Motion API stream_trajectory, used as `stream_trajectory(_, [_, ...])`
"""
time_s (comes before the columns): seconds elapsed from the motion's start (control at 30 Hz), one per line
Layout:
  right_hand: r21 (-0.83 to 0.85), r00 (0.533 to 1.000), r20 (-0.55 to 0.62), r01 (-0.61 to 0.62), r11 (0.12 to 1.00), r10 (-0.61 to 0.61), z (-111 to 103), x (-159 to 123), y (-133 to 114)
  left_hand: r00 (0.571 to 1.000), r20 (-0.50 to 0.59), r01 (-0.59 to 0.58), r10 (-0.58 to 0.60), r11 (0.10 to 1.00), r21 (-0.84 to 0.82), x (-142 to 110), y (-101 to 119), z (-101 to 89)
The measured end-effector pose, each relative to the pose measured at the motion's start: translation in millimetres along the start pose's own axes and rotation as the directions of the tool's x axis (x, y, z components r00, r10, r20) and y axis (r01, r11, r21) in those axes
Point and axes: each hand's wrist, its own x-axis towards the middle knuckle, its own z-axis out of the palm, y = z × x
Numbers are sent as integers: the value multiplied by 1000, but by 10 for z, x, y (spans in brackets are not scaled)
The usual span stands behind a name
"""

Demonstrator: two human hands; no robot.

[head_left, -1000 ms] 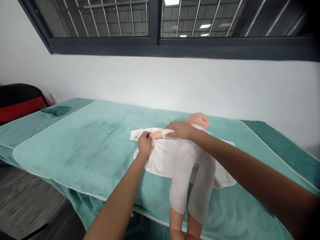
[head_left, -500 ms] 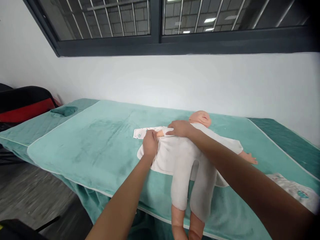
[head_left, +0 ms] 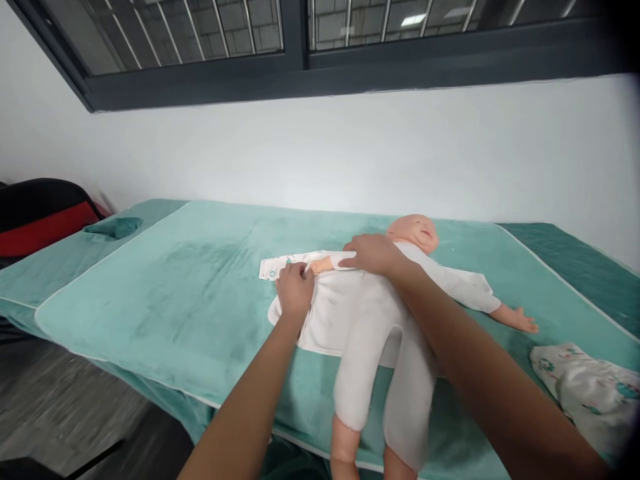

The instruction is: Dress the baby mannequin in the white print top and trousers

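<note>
1. Soft-bodied baby doll (head_left: 367, 320): on its back on the green table cover (head_left: 150, 287), bare shins toward the person. Torso and upper limbs are white cloth; head and limb ends are smooth, peach and plastic-looking.
2. White baby shirt (head_left: 325, 323): opened flat, partly beneath the doll, its panel slightly creased left of the hips.
3. Left hand (head_left: 296, 288): thumb and forefinger drawn together, apparently pinching a bit of white cloth beside the doll's fingers.
4. Doll's forearm (head_left: 323, 265): long axis crosswise, its hand pointing left, immediately right of the left fingertips; the left hand is nearer that end.
5. Right hand (head_left: 373, 253): curled over the same arm, nearer the shoulder.
6. Printed sleeve (head_left: 273, 268): extends leftward past the left fingertips, roughly parallel to the forearm.
</note>
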Motion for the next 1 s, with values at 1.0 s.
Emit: stream_trajectory(1.0, [568,452,-660,-222,792,600,353,-864,415,979,-181,-108,96,993,-55,41,-70,84])
